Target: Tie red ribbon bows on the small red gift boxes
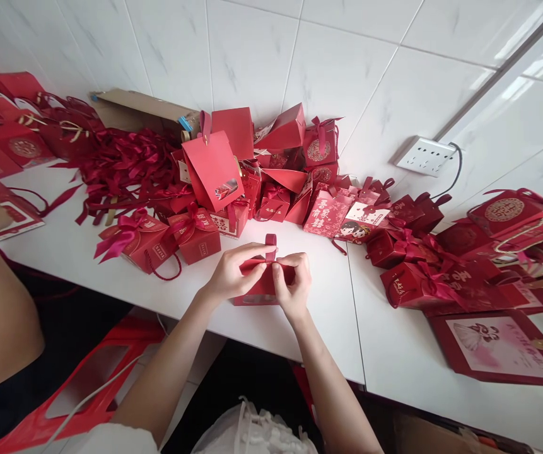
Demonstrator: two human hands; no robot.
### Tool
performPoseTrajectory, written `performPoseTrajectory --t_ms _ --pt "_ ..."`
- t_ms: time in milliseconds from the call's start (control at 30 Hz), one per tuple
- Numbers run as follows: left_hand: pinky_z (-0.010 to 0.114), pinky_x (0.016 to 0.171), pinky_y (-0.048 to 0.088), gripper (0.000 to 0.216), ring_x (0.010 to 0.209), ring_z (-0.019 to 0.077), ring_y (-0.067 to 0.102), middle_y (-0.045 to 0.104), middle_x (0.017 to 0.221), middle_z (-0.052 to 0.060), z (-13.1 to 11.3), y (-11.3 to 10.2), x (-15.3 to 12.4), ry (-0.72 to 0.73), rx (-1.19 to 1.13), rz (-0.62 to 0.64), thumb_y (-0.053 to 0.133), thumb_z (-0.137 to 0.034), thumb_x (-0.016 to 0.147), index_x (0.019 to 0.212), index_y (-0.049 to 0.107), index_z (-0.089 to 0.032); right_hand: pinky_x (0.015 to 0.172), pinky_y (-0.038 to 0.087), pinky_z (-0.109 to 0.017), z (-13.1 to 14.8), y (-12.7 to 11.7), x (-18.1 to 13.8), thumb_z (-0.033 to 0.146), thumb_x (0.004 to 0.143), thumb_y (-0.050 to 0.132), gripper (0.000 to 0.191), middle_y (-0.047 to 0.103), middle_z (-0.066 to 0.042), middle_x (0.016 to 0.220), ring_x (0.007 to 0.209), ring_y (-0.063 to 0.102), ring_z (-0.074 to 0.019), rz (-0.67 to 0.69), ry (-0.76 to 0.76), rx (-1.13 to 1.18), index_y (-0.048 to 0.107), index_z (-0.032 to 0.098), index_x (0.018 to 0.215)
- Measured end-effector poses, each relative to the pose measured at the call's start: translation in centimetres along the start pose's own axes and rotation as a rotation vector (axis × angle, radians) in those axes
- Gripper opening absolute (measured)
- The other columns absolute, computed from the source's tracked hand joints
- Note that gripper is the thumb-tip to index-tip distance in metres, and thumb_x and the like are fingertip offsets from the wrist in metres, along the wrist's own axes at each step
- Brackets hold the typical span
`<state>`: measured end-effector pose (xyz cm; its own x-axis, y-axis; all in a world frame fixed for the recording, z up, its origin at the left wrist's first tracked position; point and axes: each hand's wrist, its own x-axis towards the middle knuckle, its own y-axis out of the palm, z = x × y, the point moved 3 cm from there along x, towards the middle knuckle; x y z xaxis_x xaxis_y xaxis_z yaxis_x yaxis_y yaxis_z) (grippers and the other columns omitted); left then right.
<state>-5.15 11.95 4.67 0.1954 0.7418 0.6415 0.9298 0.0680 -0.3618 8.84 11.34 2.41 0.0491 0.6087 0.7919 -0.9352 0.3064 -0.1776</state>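
A red paper gift box (256, 297) stands near the front edge of the white table, with a window in the side facing me. From its peaked top rises a dark red ribbon loop (270, 241). My left hand (236, 272) pinches the top edge just left of the loop's base, its index finger reaching across the ribbon. On the other side, my right hand (294, 282) grips the same edge between thumb and fingers. Both hands are closed, and they partly hide the box top.
Finished-looking red boxes (217, 170) crowd the table's back, beside a heap of dark red ribbons (124, 161). More boxes and bags (441, 277) stand at right. A power strip (425, 156) is on the tiled wall. Another person's arm (1, 302) is at left, above a red stool (86, 384).
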Motion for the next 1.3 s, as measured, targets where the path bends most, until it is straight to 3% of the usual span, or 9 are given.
performPoseTrajectory --t_ms 800,1100,1300 --pt "0.026 0.083 0.057 0.024 0.094 0.0177 0.068 0.072 0.101 0.007 -0.03 -0.06 0.24 -0.057 -0.017 0.002 0.055 -0.016 0.081 0.101 0.068 -0.016 0.062 0.044 -0.03 -0.16 0.02 -0.04 0.015 0.088 0.054 0.007 0.052 0.0 0.077 0.071 0.051 -0.0146 0.008 0.001 -0.026 0.055 0.022 0.086" --pt "0.023 0.07 0.059 0.025 0.079 0.0165 0.071 0.075 0.094 0.007 -0.07 0.56 0.05 -0.166 -0.079 -0.108 0.056 -0.013 0.076 0.097 0.071 -0.013 0.061 0.044 -0.029 -0.11 0.03 0.03 0.016 0.088 0.054 0.007 0.052 0.0 0.076 0.07 0.05 -0.0139 0.018 0.017 -0.041 0.054 0.021 0.084" --pt "0.024 0.075 0.059 0.027 0.084 0.0172 0.07 0.074 0.098 0.008 -0.15 0.46 0.03 -0.127 -0.088 -0.091 0.056 -0.014 0.076 0.1 0.07 -0.013 0.06 0.043 -0.029 0.02 0.05 0.07 0.017 0.087 0.053 0.007 0.051 0.001 0.074 0.069 0.05 -0.0139 0.009 0.027 -0.02 0.053 0.021 0.082"
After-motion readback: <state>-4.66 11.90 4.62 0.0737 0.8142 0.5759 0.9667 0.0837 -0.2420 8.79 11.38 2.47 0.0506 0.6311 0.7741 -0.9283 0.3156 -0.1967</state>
